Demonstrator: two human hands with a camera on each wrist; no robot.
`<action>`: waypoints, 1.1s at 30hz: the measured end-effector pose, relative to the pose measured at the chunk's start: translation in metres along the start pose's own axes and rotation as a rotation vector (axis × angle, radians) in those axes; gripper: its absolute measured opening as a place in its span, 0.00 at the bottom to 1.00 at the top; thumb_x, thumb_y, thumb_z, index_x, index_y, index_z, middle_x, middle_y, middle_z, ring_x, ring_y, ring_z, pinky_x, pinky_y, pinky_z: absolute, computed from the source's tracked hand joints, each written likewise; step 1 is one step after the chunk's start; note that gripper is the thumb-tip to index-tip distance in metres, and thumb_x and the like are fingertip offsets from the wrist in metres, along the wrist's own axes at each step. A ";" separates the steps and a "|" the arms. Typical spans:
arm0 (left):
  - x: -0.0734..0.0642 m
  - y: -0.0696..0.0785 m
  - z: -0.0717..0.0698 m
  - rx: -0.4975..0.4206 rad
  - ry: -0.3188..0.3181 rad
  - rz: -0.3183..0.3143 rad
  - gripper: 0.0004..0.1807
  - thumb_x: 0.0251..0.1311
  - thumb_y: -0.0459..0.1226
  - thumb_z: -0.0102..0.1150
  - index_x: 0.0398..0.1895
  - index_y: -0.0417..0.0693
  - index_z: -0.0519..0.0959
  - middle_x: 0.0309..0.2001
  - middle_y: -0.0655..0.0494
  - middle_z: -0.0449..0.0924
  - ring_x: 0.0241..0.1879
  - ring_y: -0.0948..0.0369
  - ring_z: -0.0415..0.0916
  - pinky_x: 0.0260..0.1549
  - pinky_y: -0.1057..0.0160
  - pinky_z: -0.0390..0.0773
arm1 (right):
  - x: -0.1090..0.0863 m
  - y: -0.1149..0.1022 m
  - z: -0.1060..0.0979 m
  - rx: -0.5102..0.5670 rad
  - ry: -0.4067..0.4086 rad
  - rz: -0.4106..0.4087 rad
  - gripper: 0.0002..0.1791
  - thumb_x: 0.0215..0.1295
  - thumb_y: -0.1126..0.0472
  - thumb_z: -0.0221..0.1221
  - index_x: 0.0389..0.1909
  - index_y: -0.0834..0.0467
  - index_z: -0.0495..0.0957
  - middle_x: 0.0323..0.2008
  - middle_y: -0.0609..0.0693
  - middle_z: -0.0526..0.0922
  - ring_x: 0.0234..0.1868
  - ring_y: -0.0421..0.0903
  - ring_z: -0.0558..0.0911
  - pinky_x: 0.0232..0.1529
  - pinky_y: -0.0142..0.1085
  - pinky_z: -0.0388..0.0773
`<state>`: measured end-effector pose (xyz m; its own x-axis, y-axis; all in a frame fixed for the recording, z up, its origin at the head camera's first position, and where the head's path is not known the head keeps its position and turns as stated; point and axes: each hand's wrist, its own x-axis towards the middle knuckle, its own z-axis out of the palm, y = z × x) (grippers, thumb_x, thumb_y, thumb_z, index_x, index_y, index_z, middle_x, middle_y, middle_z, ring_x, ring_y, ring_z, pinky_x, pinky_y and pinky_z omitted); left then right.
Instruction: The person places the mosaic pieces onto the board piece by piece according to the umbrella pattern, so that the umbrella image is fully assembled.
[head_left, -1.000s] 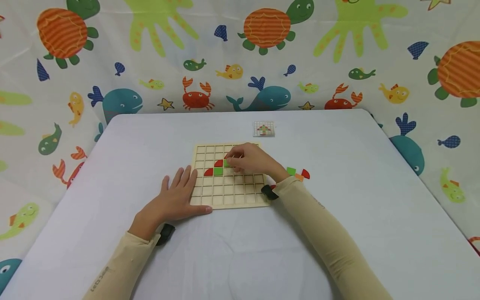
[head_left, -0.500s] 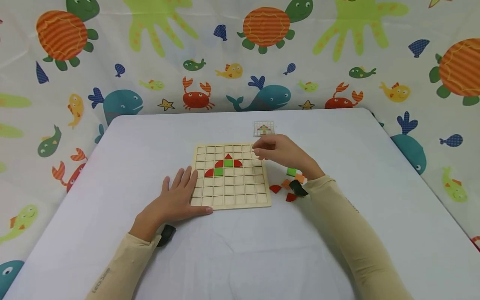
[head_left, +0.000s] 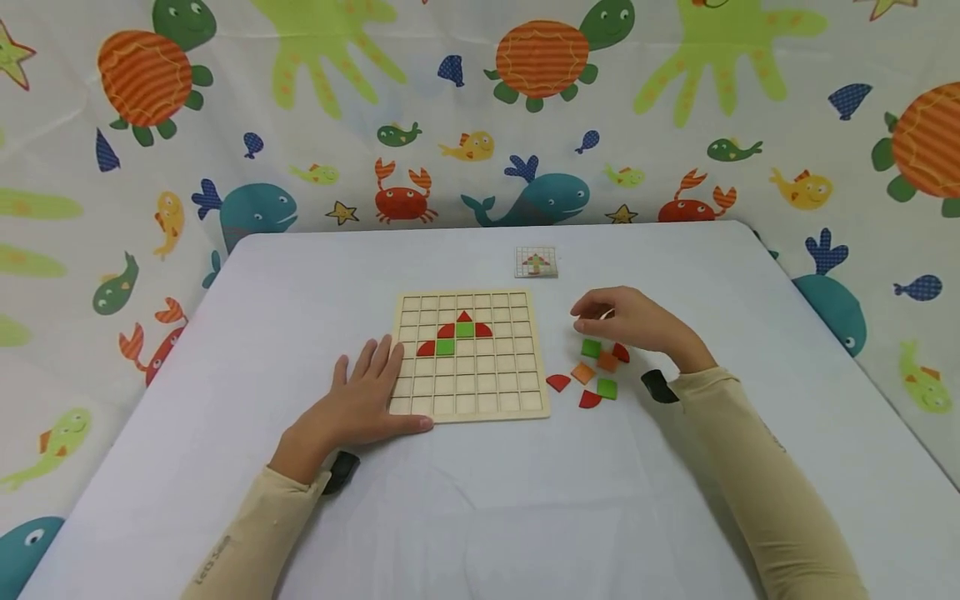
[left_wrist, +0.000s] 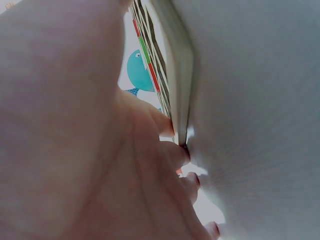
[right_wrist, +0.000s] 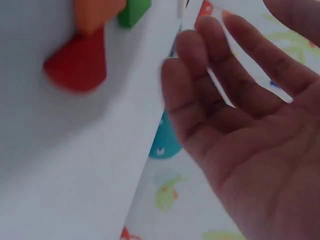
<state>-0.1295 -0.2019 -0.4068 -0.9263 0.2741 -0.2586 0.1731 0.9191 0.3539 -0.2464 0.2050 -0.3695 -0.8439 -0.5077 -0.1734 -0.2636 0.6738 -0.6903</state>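
A wooden grid board [head_left: 495, 396] lies on the table, carrying a red triangle [head_left: 464, 317], two green squares [head_left: 465, 330] and several red quarter-circle pieces [head_left: 483, 330]. My left hand [head_left: 352, 410] rests flat at its lower left corner, fingers spread along the left edge and thumb along the near one. In the left wrist view those fingers touch the side of the board [left_wrist: 182, 75]. My right hand [head_left: 630, 321] hovers over the far side of the loose pieces, fingers loosely bent. The right wrist view shows its palm and fingers [right_wrist: 177, 90] holding nothing.
Right of the board lie loose green squares [head_left: 607, 388], orange squares [head_left: 582, 372] and red quarter circles [head_left: 590, 400]. A small pattern card [head_left: 536, 262] sits behind the board. The white table [head_left: 480, 517] ends at a printed cloth [head_left: 337, 133].
My right hand has left the board and moved right to the loose pieces. A red triangle and a red quarter circle it had covered now show. The left hand stays put.
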 end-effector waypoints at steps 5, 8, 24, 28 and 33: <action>-0.001 0.001 -0.001 0.008 0.009 0.000 0.71 0.58 0.68 0.70 0.86 0.33 0.44 0.86 0.33 0.36 0.83 0.33 0.31 0.73 0.26 0.31 | -0.004 0.017 -0.010 -0.021 -0.141 0.094 0.18 0.75 0.55 0.66 0.58 0.62 0.82 0.48 0.54 0.84 0.46 0.51 0.80 0.51 0.46 0.80; 0.000 0.002 -0.001 0.012 0.009 0.003 0.70 0.58 0.68 0.70 0.86 0.33 0.44 0.86 0.33 0.36 0.83 0.33 0.31 0.73 0.26 0.31 | -0.007 0.027 -0.013 -0.038 -0.190 0.115 0.17 0.73 0.54 0.68 0.54 0.61 0.81 0.43 0.53 0.82 0.44 0.50 0.79 0.47 0.43 0.78; -0.002 0.001 -0.001 0.012 -0.003 -0.016 0.71 0.58 0.69 0.69 0.86 0.34 0.44 0.86 0.33 0.36 0.83 0.34 0.31 0.74 0.26 0.31 | -0.003 0.038 -0.010 -0.079 -0.212 0.048 0.14 0.68 0.60 0.72 0.45 0.60 0.77 0.41 0.54 0.73 0.47 0.53 0.71 0.45 0.44 0.71; -0.003 0.003 -0.002 0.016 -0.005 -0.017 0.71 0.58 0.69 0.69 0.86 0.34 0.44 0.86 0.33 0.36 0.84 0.34 0.31 0.74 0.26 0.31 | 0.000 0.040 -0.008 -0.077 -0.193 0.079 0.12 0.73 0.60 0.68 0.47 0.61 0.78 0.40 0.53 0.76 0.43 0.51 0.75 0.45 0.42 0.73; -0.002 0.003 -0.002 0.009 -0.002 -0.007 0.71 0.58 0.69 0.69 0.86 0.33 0.43 0.86 0.33 0.36 0.83 0.34 0.31 0.74 0.26 0.32 | 0.001 0.039 -0.007 -0.059 -0.169 0.098 0.10 0.75 0.62 0.65 0.48 0.64 0.77 0.36 0.54 0.79 0.37 0.50 0.78 0.42 0.41 0.76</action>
<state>-0.1282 -0.2002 -0.4034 -0.9267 0.2684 -0.2629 0.1700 0.9235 0.3438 -0.2610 0.2341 -0.3913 -0.7775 -0.5182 -0.3565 -0.2153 0.7518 -0.6232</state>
